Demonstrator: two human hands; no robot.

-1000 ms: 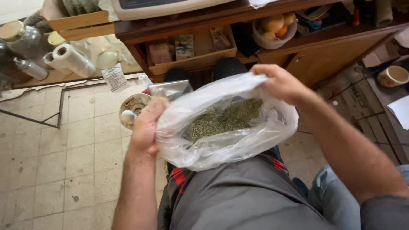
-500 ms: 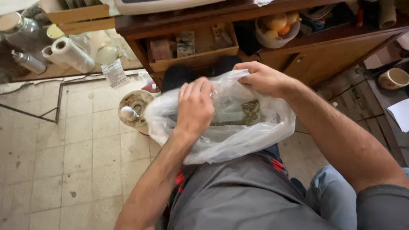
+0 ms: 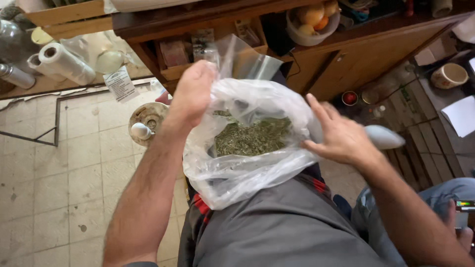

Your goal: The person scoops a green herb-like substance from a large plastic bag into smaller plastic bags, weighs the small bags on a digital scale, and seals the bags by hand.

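Grey-clad lap carries a clear plastic bag of dried herbs

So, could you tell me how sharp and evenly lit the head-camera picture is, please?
Head view: soft daylight, no hard shadows; the clear plastic bag shows pale glare on its folds, yet the dried green herbs inside read sharply. The left hand is crisp; the right hand slightly soft at the fingertips. The shelf edges at the top bow from wide-angle distortion.

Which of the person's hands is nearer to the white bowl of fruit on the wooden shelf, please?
Right. The right hand rests against the plastic bag almost directly below the fruit bowl; the left hand grips the bag's top edge, further left.
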